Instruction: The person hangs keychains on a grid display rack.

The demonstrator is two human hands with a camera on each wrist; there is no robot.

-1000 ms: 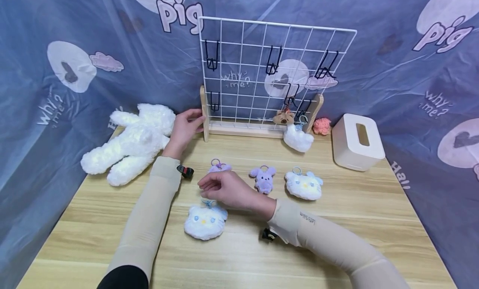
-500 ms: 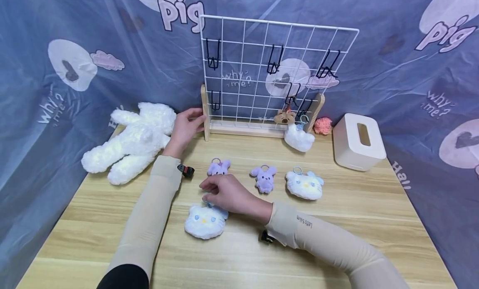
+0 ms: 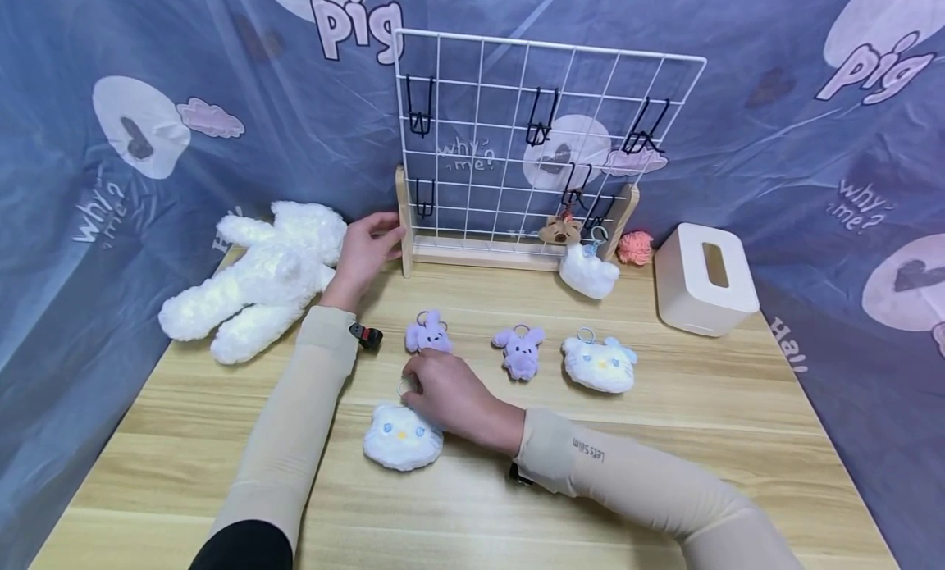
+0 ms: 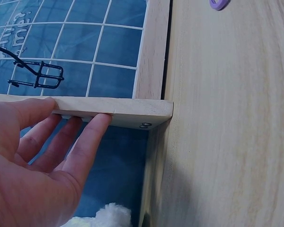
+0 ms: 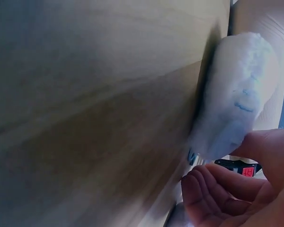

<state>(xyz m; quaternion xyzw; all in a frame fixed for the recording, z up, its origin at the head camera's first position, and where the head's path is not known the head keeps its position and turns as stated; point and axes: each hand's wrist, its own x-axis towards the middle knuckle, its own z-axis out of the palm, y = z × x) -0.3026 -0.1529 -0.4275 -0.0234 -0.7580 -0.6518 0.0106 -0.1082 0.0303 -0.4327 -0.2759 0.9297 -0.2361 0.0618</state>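
In the head view my left hand (image 3: 367, 254) rests its fingers on the left wooden post (image 3: 404, 225) of the white wire rack (image 3: 487, 258). The left wrist view shows the thumb and nearly straight fingertips against that post (image 4: 132, 108). My right hand (image 3: 458, 398) bends over the ring (image 3: 404, 387) at the top of a white cat plush (image 3: 402, 439), with fingers and thumb closed around the ring's strap. In the right wrist view the right hand (image 5: 236, 189) has curled fingers beside the plush (image 5: 246, 90); the thumb tip is hidden behind it.
Two purple plush keychains (image 3: 430, 334) (image 3: 521, 358) and another white cat plush (image 3: 600, 367) lie behind and right. Plush keychains (image 3: 588, 275) hang at the rack's lower right. A white box (image 3: 705, 283) stands right; a large white plush (image 3: 258, 283) lies left.
My right hand has shifted slightly right and its fingers have drawn in around the ring and strap, uncovering more of the left purple plush. The left hand has stayed against the post.
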